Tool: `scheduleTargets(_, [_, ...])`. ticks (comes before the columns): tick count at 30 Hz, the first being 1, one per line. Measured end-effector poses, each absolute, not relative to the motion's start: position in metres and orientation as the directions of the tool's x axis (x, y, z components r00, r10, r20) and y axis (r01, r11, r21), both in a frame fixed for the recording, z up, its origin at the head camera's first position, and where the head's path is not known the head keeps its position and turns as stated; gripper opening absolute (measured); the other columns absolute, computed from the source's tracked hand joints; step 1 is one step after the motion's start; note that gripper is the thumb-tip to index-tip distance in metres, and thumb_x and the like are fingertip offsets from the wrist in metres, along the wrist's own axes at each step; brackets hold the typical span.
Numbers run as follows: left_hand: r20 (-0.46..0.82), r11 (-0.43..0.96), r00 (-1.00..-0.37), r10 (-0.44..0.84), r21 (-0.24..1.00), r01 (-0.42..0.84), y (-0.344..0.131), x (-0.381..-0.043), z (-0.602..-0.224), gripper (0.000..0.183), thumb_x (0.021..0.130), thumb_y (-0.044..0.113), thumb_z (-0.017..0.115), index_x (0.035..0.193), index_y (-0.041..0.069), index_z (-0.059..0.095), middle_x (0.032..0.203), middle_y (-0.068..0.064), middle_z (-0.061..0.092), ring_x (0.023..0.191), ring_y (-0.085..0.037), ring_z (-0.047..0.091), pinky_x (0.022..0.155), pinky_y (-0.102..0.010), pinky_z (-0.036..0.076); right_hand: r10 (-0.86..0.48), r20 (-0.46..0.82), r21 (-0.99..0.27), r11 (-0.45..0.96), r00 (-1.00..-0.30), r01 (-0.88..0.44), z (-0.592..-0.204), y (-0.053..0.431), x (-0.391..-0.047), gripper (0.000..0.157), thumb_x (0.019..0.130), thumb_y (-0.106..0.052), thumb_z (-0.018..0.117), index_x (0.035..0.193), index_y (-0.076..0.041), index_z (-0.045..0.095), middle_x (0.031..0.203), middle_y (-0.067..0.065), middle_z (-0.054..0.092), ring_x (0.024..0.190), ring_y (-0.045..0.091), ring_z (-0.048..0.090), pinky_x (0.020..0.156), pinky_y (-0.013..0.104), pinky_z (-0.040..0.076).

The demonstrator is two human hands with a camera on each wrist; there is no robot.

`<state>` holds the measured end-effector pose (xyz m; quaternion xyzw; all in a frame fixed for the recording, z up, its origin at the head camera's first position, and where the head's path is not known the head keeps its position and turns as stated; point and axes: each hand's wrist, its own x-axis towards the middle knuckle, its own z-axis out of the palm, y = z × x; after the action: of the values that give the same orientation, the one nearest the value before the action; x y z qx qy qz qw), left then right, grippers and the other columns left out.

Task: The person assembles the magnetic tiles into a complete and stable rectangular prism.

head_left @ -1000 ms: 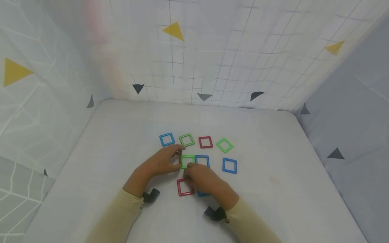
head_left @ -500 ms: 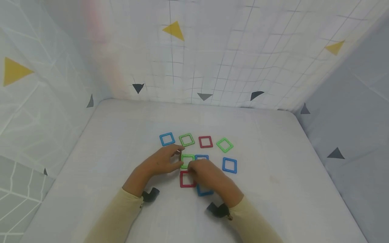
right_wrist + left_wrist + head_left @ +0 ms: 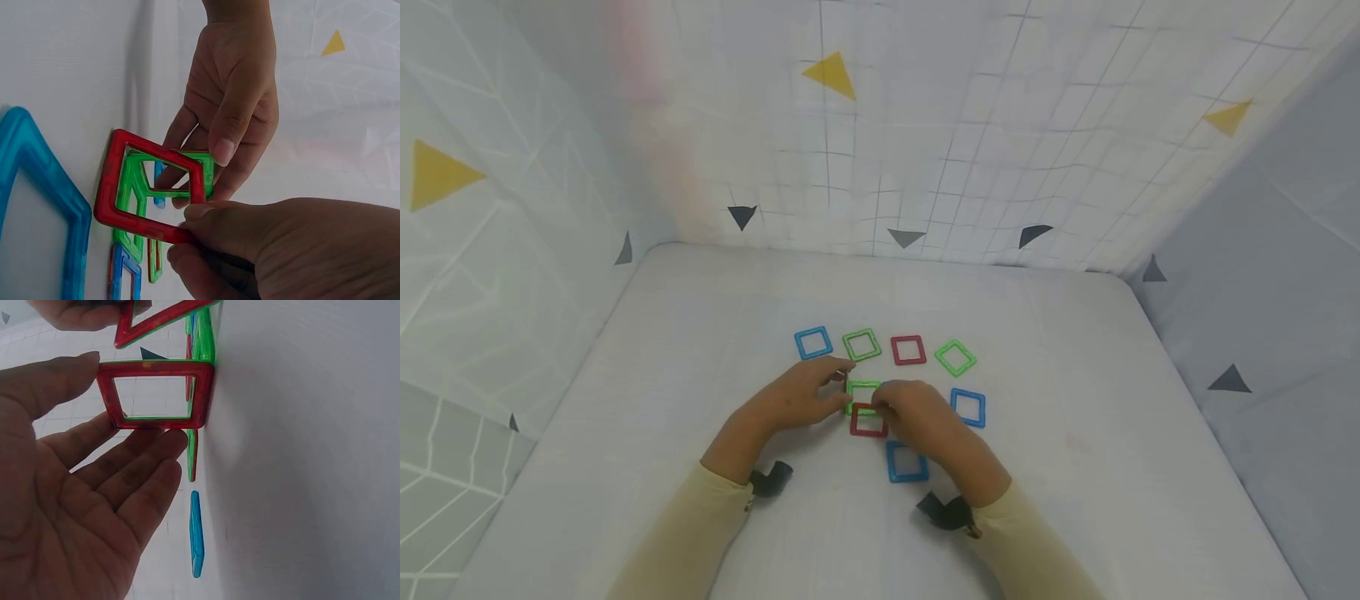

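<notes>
My left hand [image 3: 801, 397] holds a square magnetic tile on edge, upright, with thumb and fingertips at opposite sides. In the left wrist view this upright tile [image 3: 203, 394] shows a red frame with green along its edges. It stands at the left side of a flat green tile [image 3: 864, 385]. My right hand [image 3: 925, 419] pinches the corner of a red square tile [image 3: 107, 181], tilted and raised over the green tile's near edge. Behind the right hand, a blue tile beside the green one is mostly hidden.
Along the back lie a blue tile [image 3: 813, 357], a green tile [image 3: 861, 357], a red tile [image 3: 908, 362] and a turned green tile [image 3: 967, 365]. One blue tile [image 3: 967, 423] is to the right. Another blue tile [image 3: 907, 477] lies in front of the right hand. All rest on the white tabletop [image 3: 1075, 500].
My right hand has carried the red tile away from the front, up to the green tile's near edge, uncovering the near blue tile. The left hand has stayed with the upright tile.
</notes>
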<state>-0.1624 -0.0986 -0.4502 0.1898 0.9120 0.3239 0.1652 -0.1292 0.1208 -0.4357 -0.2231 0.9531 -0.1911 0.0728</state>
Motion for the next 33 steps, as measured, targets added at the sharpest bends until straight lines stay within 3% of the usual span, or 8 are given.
scheduleTargets(15, [-0.207,0.707,-0.860,0.466,0.672,0.221,-0.1020,-0.1657,-0.4525,0.065,0.091,0.044,0.070,0.149,0.023,0.048,0.137,0.004,0.059,0.129,-0.018,0.054,0.108,-0.043,0.045,-0.492,0.116,-0.338,0.797,-0.863,-0.500,-0.4394,0.1174,-0.1276,0.017,0.090,-0.016,0.075,0.107,-0.019,0.074,0.095,-0.006,0.074,0.086,0.009,0.069,0.081,0.024,0.058])
scheduleTargets(33, [-0.226,0.723,-0.872,0.433,0.665,0.186,-0.0999,-0.1652,-0.4538,0.070,0.087,0.040,0.076,0.149,0.025,0.047,0.137,0.005,0.059,0.130,-0.018,0.052,0.107,-0.046,0.046,-0.496,0.189,-0.327,0.782,-0.847,-0.531,-0.4446,0.1179,-0.1291,0.015,0.090,-0.016,0.075,0.104,-0.021,0.074,0.097,-0.007,0.075,0.090,0.010,0.070,0.082,0.024,0.058])
